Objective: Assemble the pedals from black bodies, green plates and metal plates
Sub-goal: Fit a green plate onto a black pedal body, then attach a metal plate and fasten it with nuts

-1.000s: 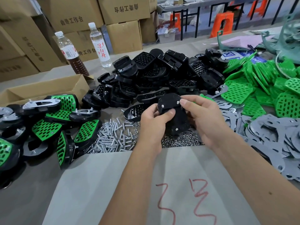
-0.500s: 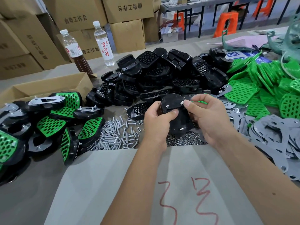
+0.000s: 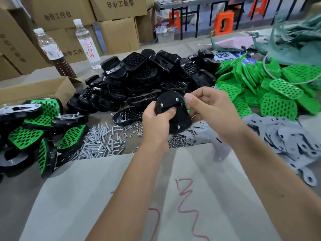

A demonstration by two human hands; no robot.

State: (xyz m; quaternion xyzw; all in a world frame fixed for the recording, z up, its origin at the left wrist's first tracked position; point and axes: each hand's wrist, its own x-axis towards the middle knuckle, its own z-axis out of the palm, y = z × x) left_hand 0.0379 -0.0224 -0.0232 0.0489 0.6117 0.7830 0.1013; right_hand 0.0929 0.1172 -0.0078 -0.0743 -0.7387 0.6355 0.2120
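From the head camera, a smooth, rounded black plastic pedal body (image 3: 173,115) with three silvery screw ends showing is held up between both hands. The left hand (image 3: 156,122) grips it, thumb curled over its face; the right hand (image 3: 210,110) pinches its far edge, where a sliver of green plate shows. Behind it lies a heap of perforated black bodies (image 3: 147,79); right of that heap, holed green plates (image 3: 278,94); nearer, flat grey metal plates (image 3: 286,136).

boxes: stacked cardboard (image 3: 119,30) | stools: 2 orange (image 3: 223,22) | table: dark-legged (image 3: 191,2)
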